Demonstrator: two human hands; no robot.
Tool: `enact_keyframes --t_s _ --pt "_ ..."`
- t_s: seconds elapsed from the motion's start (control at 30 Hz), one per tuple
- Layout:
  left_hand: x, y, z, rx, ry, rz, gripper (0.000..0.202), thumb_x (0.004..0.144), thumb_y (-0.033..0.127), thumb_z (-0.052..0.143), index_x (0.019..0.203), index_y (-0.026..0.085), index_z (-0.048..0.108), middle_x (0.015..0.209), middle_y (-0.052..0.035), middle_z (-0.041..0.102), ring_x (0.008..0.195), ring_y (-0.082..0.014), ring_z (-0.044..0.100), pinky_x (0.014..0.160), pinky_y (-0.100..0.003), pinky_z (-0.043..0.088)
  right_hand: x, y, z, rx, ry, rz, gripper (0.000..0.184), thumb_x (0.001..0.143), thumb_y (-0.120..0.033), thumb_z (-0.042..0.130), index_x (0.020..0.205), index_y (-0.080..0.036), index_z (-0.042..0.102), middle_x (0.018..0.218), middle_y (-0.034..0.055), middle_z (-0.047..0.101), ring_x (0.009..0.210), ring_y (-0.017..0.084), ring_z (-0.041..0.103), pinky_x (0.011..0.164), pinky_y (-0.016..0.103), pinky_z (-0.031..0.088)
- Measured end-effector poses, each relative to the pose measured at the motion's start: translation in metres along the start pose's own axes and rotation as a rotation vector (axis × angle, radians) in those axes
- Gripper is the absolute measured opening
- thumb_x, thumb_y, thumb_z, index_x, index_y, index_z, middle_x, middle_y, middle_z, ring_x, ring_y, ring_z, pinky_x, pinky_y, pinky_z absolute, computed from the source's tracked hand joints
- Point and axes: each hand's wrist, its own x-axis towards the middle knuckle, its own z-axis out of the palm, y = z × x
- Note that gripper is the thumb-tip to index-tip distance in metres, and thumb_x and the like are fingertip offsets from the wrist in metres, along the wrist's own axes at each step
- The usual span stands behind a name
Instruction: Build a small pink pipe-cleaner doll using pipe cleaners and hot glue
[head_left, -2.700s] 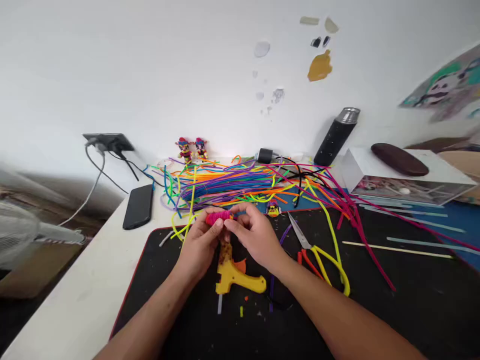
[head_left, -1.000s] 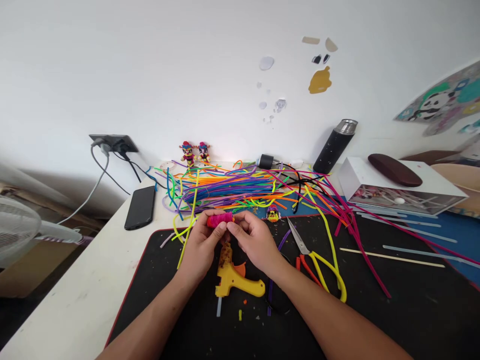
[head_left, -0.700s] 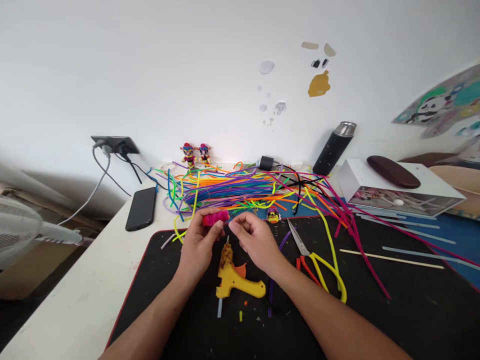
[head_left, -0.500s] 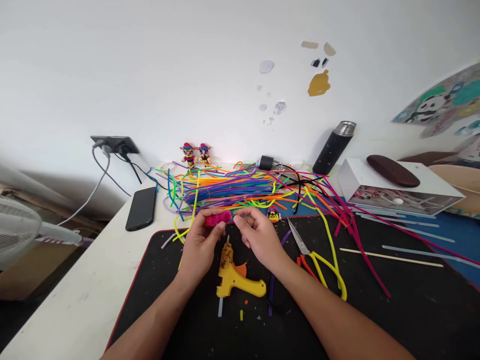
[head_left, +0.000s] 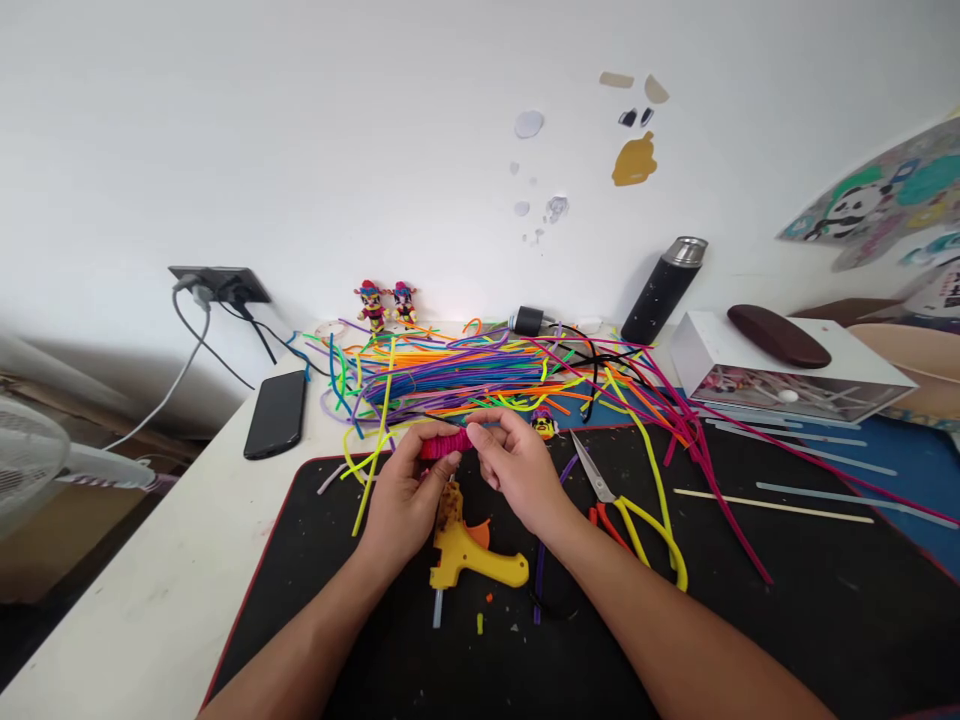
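Note:
A tightly wound magenta pipe-cleaner coil (head_left: 443, 445) is gripped between the thumb and fingers of my left hand (head_left: 409, 490). At the coil's right end, my right hand (head_left: 517, 465) pinches with thumb and fingertips; its fingers partly hide that end. Below both hands lies a yellow glue gun (head_left: 469, 555) with a clear glue stick out of its back and its tip near the left fingers. Scissors with yellow and orange handles (head_left: 619, 505) rest to the right of my right forearm. A small doll head (head_left: 544, 423) sits just behind my right hand.
Loose coloured pipe cleaners (head_left: 465, 375) are heaped along the wall. Two small dolls (head_left: 386, 303) stand behind them. A phone (head_left: 276, 415) lies left, a black flask (head_left: 664, 290) and white box (head_left: 787, 375) stand right. A wooden stick (head_left: 772, 505) crosses the black mat (head_left: 300, 600).
My right fingertips have closed in on the coil's right end, where a small gap showed before. The whole view has shifted slightly.

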Motion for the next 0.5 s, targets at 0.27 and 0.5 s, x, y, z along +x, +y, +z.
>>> enact_keyframes --t_s 0.27,0.5 --pt "-0.0006 0.0019 0.0002 -0.009 0.005 -0.004 0.017 0.09 0.026 0.078 0.107 0.025 0.076 0.104 -0.0056 0.073 0.094 -0.0228 0.066 0.084 -0.032 0.051 -0.0005 -0.0014 -0.0001 0.061 -0.017 0.093 0.047 0.081 -0.061 0.08 0.098 -0.021 0.063 0.05 -0.0108 0.047 0.041 0.009 0.039 0.04 0.022 0.023" --pt "-0.0012 0.0025 0.0011 0.017 0.018 0.039 0.019 0.086 0.021 0.081 0.104 0.026 0.078 0.103 -0.0053 0.074 0.096 -0.0237 0.067 0.086 -0.033 0.05 -0.0011 -0.0024 0.0012 0.119 0.004 0.154 0.047 0.079 -0.06 0.082 0.096 -0.021 0.063 0.05 -0.011 0.048 0.04 0.008 0.038 0.04 0.021 0.021"
